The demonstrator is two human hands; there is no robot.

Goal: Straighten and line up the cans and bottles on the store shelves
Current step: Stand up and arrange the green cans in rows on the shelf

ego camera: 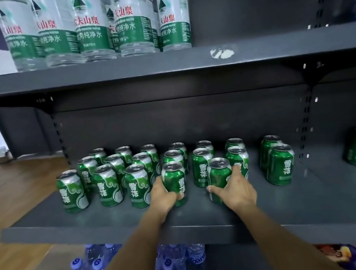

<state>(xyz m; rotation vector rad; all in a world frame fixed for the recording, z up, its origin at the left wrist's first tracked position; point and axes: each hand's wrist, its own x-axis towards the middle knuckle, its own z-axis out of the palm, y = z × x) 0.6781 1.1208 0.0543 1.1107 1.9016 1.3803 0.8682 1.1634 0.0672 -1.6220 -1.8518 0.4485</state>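
This is a shop aisle. Dark metal shelving (pixel 164 64) with slotted uprights (pixel 306 119) carries stock in multiples: rows of identical green cans (pixel 109 186) on the middle shelf, green-labelled water bottles (pixel 91 24) lined up above, and blue-capped bottles (pixel 173 267) below. A wooden floor (pixel 8 200) runs beside the unit at the left.

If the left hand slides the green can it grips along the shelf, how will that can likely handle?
The green metal can in the left hand looks rigid. Its tab appears unopened, so it is probably full, heavy for its size and hard to tip. The flat grey metal shelf should let it slide upright; on its side it would roll.
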